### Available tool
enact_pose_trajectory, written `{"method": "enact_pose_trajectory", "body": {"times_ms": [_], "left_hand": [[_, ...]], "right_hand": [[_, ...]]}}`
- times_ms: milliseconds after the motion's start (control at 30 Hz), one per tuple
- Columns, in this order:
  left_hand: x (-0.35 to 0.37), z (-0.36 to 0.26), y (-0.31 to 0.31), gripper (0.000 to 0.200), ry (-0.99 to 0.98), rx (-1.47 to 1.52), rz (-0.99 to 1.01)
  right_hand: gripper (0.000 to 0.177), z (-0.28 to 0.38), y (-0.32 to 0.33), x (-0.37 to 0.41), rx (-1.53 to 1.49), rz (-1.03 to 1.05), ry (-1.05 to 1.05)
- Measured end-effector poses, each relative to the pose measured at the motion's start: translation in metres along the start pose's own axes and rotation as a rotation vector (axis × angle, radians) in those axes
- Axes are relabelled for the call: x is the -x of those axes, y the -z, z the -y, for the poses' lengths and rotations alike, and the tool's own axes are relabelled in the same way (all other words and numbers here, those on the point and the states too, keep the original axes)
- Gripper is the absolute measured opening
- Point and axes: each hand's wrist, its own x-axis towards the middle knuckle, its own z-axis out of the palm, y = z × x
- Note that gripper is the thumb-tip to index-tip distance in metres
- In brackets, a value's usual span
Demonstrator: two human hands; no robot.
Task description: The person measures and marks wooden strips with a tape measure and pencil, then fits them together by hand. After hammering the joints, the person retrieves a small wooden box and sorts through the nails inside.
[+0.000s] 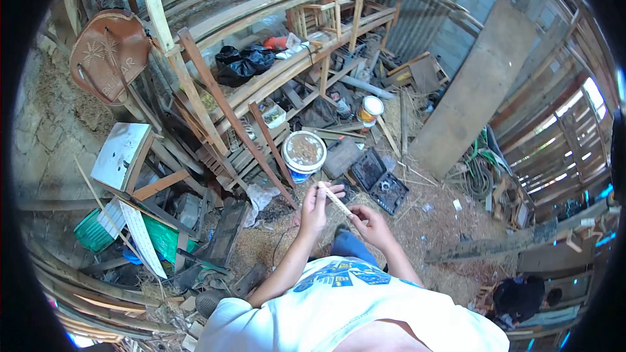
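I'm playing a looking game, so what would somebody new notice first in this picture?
Probably the big brown piece with palm trees and lettering, hanging at the upper left. Next might come the thin pale strip held between the left hand and right hand, near the middle. The large flat board leaning at the upper right stands out too.

pale strip (337, 203) detail too small to tell, black bag (244, 64) contents hidden; white shirt (287, 319) cut by bottom edge
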Motion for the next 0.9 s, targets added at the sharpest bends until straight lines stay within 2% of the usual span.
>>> {"method": "enact_pose_trajectory", "body": {"times_ms": [167,233,433,567,633,667,767,800,900], "left_hand": [[-0.055,-0.018,0.025,0.026,-0.175,-0.158,-0.354],[-0.074,-0.025,0.037,0.026,-0.157,-0.141,-0.414],[-0.118,-0.010,0.070,0.028,-0.084,-0.302,-0.548],[-0.146,0.014,0.074,0.019,-0.192,-0.694,-0.594],[-0.155,-0.001,0.043,0.017,-0.199,-0.967,-0.668],[-0.158,-0.005,0.039,0.014,-0.150,-1.034,-0.686],[-0.177,-0.007,0.037,0.013,-0.220,-1.070,-0.686],[-0.188,-0.005,0.044,0.014,-0.224,-1.098,-0.697],[-0.220,-0.006,0.063,0.015,-0.209,-1.213,-0.734]], "right_hand": [[0.024,-0.038,0.021,-0.072,-0.015,0.060,0.087],[0.023,-0.053,0.039,-0.104,0.013,0.099,0.108],[0.026,-0.087,0.101,-0.187,-0.049,0.166,0.063],[0.027,-0.128,0.134,-0.246,0.007,0.236,0.007],[0.027,-0.137,0.146,-0.271,0.088,0.289,-0.032],[0.028,-0.144,0.147,-0.285,0.080,0.250,0.055],[0.029,-0.137,0.151,-0.328,-0.002,0.221,0.091],[0.029,-0.132,0.152,-0.343,-0.002,0.270,0.063],[0.031,-0.116,0.140,-0.389,0.064,0.245,0.155]]}}
